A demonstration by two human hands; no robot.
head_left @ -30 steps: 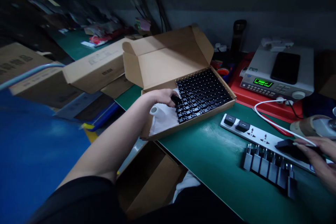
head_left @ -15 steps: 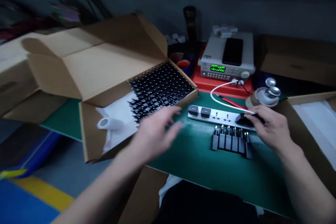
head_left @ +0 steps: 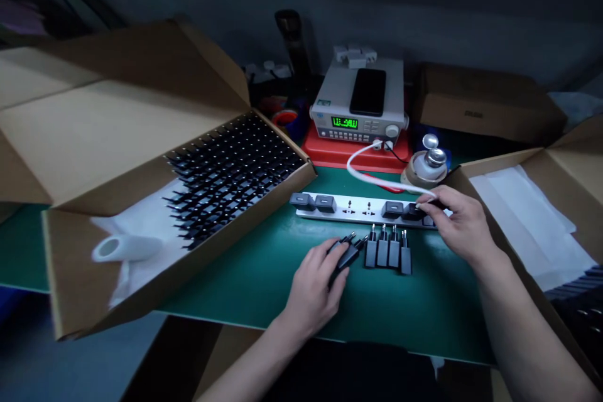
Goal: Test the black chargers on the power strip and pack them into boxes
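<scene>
My left hand (head_left: 320,286) is closed around two black USB chargers (head_left: 347,256), their metal pins pointing up and away. Just right of it, several more chargers (head_left: 383,250) lie in a row on the green mat. At the right end of the white power strip (head_left: 355,217), my right hand (head_left: 459,220) pinches the end of a white cable (head_left: 391,184), beside a black charger (head_left: 413,210) seated in the strip. Whether the cable's plug is inside that charger is hidden by my fingers. Other chargers sit in the strip, two of them at its left end (head_left: 325,203).
On the left, an open cardboard box (head_left: 179,286) holds rows of black chargers and a white roll (head_left: 127,247). A meter (head_left: 358,103) with a green display and a phone on top stands behind the strip. Another open box (head_left: 502,160) is at right, near a pump bottle (head_left: 426,169).
My left hand has moved from beside the left box to the charger row and closed on two chargers. My right hand still holds the cable at the strip. The view has swung right.
</scene>
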